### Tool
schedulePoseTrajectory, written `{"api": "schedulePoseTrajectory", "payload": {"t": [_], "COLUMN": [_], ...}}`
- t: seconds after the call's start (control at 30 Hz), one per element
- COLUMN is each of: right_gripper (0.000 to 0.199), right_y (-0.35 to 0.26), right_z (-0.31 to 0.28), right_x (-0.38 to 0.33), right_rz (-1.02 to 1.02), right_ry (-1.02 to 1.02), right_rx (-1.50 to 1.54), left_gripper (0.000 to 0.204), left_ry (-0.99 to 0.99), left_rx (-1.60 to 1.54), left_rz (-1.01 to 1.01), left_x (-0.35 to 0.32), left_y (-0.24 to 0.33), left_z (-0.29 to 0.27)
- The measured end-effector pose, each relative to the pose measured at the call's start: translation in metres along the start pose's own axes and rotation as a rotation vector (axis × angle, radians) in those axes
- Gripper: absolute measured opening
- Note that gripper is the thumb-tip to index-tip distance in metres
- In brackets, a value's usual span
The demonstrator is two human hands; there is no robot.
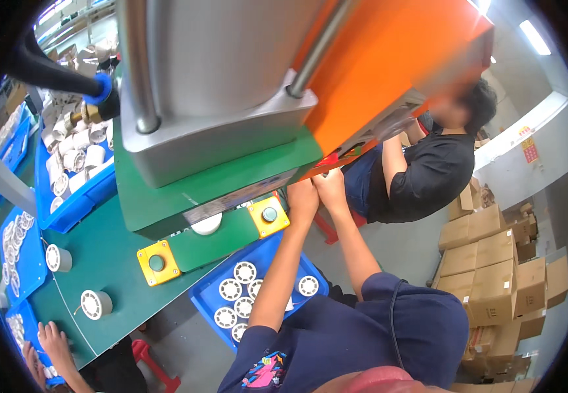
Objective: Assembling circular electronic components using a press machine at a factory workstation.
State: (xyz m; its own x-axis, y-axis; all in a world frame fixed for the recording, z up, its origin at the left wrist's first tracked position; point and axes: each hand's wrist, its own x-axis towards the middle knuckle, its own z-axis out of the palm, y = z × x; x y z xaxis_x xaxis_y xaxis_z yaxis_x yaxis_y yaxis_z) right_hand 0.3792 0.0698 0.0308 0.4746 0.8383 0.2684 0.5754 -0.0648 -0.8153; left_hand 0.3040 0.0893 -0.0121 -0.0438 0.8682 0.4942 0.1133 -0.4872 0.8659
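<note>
Left hand (302, 194) and right hand (330, 183): raised side by side at the press (231, 98) underside, beside the yellow button box (269, 216) | grip: cannot tell, fingers hidden | blue tray (208, 298) of white round parts (245, 272) below the arms, at the green surface (113, 262) edge.

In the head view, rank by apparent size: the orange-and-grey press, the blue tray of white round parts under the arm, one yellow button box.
1. Orange-and-grey press, largest, though nearest the camera.
2. Blue tray, partly hidden by the arm.
3. Yellow button box, smallest.
</note>
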Motion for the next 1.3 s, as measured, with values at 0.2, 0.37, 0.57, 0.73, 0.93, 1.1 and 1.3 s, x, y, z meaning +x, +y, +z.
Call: {"api": "schedulePoseTrajectory", "payload": {"t": [0.2,0.37,0.57,0.73,0.93,1.1,1.3], "right_gripper": [0.043,0.046,0.047,0.048,0.044,0.044,0.049], "right_y": [0.021,0.014,0.024,0.028,0.006,0.015,0.037], "right_z": [-0.002,-0.007,-0.004,0.003,0.008,-0.001,-0.014], "right_x": [0.012,0.013,0.018,0.022,-0.002,-0.012,0.015], "right_rz": [-0.157,-0.11,-0.21,-0.123,-0.053,-0.085,-0.254], "right_ry": [0.012,-0.001,0.005,-0.058,0.046,0.09,-0.056], "right_rx": [-0.001,0.001,-0.053,-0.138,0.019,0.105,0.196], "left_gripper": [0.022,0.02,0.02,0.024,0.042,0.049,0.047], "left_ry": [0.016,0.021,0.137,0.043,-0.048,-0.015,-0.016], "left_rx": [-0.025,-0.03,0.017,-0.131,-0.045,0.036,0.088], "left_rz": [0.019,0.036,0.13,-0.013,-0.057,-0.054,-0.089], "left_x": [-0.001,-0.001,0.004,0.008,0.006,0.005,0.004], "left_y": [-0.001,0.005,0.014,0.017,0.006,0.002,0.004], "left_z": [0.011,0.009,0.004,-0.003,-0.005,-0.003,-0.004]}}
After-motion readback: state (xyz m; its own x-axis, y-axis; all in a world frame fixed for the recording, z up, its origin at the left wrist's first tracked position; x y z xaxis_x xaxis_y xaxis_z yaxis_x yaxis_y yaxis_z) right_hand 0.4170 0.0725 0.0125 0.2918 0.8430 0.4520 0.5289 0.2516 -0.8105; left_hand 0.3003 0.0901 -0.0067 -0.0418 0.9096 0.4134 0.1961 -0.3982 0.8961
